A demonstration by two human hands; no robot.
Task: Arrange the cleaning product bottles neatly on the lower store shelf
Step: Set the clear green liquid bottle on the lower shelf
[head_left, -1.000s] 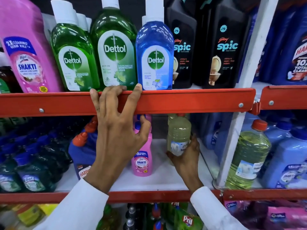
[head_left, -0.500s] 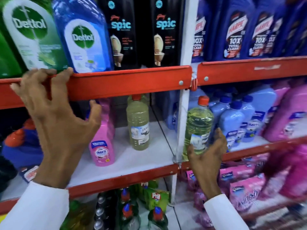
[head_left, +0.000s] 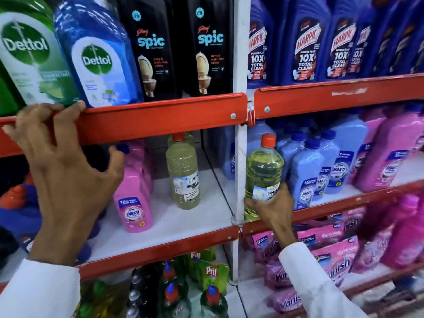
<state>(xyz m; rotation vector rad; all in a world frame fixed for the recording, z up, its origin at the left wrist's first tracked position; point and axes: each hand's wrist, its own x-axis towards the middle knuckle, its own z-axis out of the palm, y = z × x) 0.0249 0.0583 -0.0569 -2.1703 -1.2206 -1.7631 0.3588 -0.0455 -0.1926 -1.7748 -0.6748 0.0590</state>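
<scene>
The right hand (head_left: 273, 205) wraps around the lower part of a clear plastic bottle of pale yellow-green liquid with an orange-red screw cap (head_left: 263, 177), fingers closed over its white and blue label. That bottle stands upright at the left front corner of the right bay's lower white shelf (head_left: 339, 196), just beside the white metal upright post (head_left: 241, 134). The left hand (head_left: 62, 161) is spread, fingers hooked over the red metal front rail of the upper shelf (head_left: 160, 118), thumb hanging free below it, holding no bottle.

In the left bay, a second ribbed clear bottle of cloudier yellow liquid (head_left: 183, 173) stands on the white shelf board (head_left: 174, 223), with another like it partly hidden behind. Near it to the left stands a row of pink opaque plastic Shakti bottles with blue caps (head_left: 134, 198). To the right of the held bottle cluster pale blue Shakti bottles (head_left: 307, 173), several deep; their exact count is unclear. Above stand two black Spic bottles (head_left: 151, 49) and blue Harpic bottles (head_left: 307, 47).
</scene>
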